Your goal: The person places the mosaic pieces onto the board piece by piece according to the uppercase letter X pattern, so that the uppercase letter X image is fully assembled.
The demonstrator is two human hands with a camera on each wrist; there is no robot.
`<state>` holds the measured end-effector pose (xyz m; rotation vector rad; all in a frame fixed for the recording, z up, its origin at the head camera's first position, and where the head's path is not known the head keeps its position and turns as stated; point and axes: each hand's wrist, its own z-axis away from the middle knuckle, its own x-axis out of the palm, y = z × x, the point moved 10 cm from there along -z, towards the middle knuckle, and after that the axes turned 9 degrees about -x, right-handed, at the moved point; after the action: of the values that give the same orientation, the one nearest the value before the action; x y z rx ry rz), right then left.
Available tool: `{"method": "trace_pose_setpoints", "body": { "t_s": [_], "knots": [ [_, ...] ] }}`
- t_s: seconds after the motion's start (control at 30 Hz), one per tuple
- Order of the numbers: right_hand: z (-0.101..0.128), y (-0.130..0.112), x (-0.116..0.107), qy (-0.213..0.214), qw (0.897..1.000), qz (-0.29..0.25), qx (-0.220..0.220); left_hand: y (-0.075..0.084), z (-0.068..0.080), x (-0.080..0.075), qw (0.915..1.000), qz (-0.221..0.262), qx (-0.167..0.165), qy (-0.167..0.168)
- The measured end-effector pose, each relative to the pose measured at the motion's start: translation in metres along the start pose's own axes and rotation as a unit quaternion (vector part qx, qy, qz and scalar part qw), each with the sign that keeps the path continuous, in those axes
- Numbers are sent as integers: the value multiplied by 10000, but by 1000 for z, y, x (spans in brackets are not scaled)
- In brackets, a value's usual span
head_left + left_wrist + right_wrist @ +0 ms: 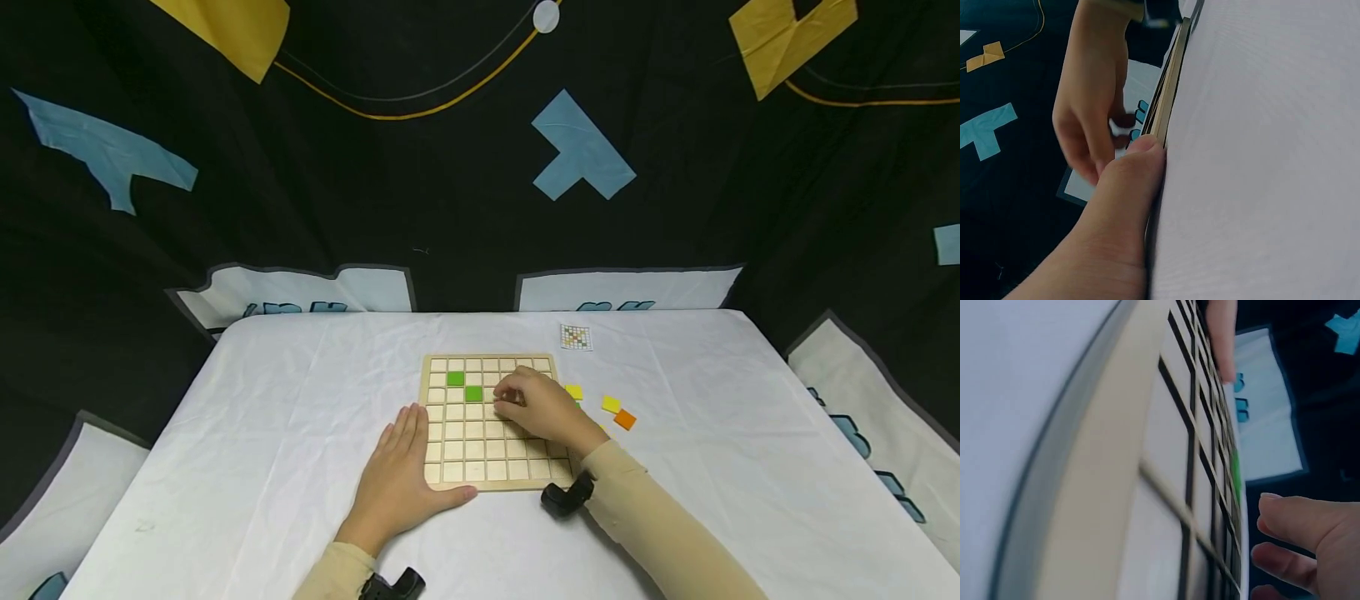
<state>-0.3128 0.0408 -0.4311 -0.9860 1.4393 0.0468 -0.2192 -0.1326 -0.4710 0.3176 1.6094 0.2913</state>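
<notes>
A square wooden grid board (453, 486) lies on the table, with one green tile (456, 378) near its far left corner and a second green tile (474, 393) diagonally below it. My left hand (401, 479) rests along the board's left edge, fingers straight, and its thumb (1141, 156) presses the near edge. Over the board's right half hovers my right hand (536, 404), bent at the fingers, fingertips just right of the second green tile. In the right wrist view, its thumb (1294, 519) and fingers stand apart with nothing visible between them.
Right of the board lie a yellow tile (611, 404), an orange tile (625, 419) and another yellow tile (574, 392); more tiles are partly hidden behind the right hand. A small card with a coloured grid pattern (576, 337) lies beyond the board on the white tablecloth (247, 467).
</notes>
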Motion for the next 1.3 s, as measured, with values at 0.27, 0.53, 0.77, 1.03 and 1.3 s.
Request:
{"method": "trace_pose_setpoints", "body": {
  "t_s": [0.27,0.53,0.77,1.03,1.3],
  "knots": [
    [47,34,-37,134,9982,178,551,1,1,-1,10000,25,27,27],
    [91,84,-68,144,9893,628,1305,1,1,-2,10000,12,51,75],
    [120,113,-79,-31,9786,941,1828,1,1,-1,10000,15,65,69],
    [126,117,-79,60,9799,680,1873,0,1,-1,10000,-8,49,51],
    [117,113,-78,336,9810,-94,1909,0,0,0,10000,-20,58,40]
  ]
}}
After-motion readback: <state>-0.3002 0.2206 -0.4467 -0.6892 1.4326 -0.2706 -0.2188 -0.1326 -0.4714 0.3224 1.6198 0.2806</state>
